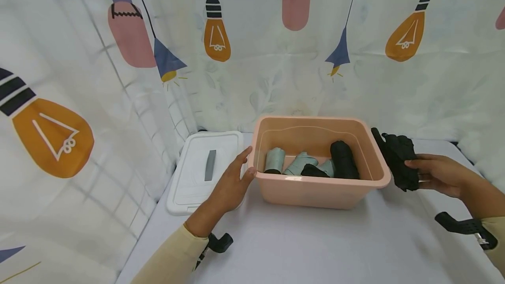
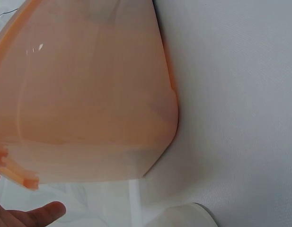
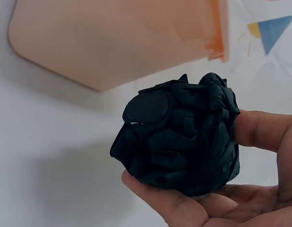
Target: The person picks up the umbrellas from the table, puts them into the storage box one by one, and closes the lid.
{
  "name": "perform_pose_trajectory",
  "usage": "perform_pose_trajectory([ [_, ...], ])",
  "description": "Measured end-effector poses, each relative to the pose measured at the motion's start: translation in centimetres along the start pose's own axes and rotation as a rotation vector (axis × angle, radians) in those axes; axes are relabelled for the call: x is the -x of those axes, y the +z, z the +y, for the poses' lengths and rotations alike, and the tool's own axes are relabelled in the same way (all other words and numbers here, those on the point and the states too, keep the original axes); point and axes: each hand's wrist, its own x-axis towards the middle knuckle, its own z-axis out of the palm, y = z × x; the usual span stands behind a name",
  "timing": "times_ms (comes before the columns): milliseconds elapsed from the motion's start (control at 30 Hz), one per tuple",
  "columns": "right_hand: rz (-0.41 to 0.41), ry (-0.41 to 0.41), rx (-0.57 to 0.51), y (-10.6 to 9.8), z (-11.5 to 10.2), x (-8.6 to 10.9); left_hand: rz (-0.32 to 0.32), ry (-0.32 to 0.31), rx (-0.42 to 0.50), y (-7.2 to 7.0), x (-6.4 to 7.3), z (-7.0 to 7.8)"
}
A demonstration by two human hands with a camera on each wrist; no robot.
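My right hand (image 1: 442,172) grips a black folded umbrella (image 1: 400,159) just outside the bin's right end. In the right wrist view, its loose fabric lies in gathered folds around a round end cap, with thumb and fingers on opposite sides. A peach plastic bin (image 1: 307,192) stands on the table. My left hand (image 1: 232,179) is at its left rim, fingers extended and thumb apart from the wall. Inside lie several grey-green rolled bundles (image 1: 275,160), a black roll (image 1: 344,160) leaning at the right, and a smaller black piece (image 1: 313,171) near the front wall.
A white lid (image 1: 189,174) with a grey handle (image 1: 210,165) lies left of the bin, partly behind my left hand. The white table (image 1: 300,244) meets a printed curtain (image 1: 252,86) at the back, and more curtain over a wire grid on the left.
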Motion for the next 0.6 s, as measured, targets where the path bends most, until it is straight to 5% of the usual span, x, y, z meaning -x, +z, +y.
perform_pose_trajectory([
  [600,0.03,-0.078,0.011,-0.4,-3.4,1.3,-0.02,0.005,0.027,0.0,-0.2,-0.4],
])
